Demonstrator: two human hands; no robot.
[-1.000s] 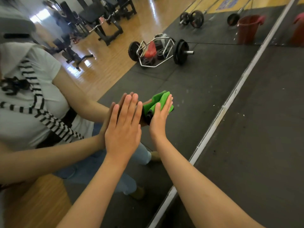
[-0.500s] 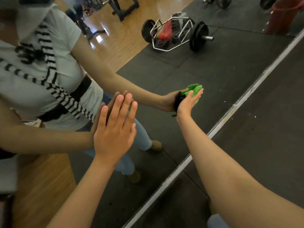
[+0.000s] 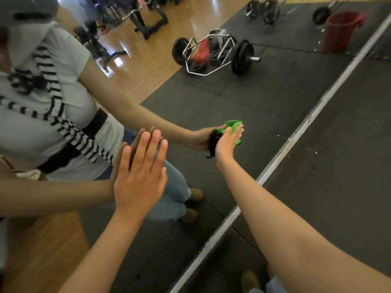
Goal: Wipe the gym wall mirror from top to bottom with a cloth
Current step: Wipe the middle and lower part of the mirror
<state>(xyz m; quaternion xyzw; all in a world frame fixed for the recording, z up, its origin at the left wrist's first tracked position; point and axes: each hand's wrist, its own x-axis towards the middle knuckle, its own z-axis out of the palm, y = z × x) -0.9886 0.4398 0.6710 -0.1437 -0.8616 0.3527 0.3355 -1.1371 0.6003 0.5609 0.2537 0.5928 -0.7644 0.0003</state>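
Left hand (image 3: 139, 178) was flat, fingers straight and together, pointing up, palm facing forward. Right hand (image 3: 227, 142) reached farther out, arm extended, fingers straight, palm forward.

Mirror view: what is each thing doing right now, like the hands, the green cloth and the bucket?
left hand: flat on the mirror, fingers straight.
right hand: fingers straight, pressing the green cloth on the glass.
green cloth: bunched between hand and glass.
mirror: touched by both hands, showing the gym.
red bucket: upright, seen in the reflection.
trap bar: lying flat, plates on, in the reflection.
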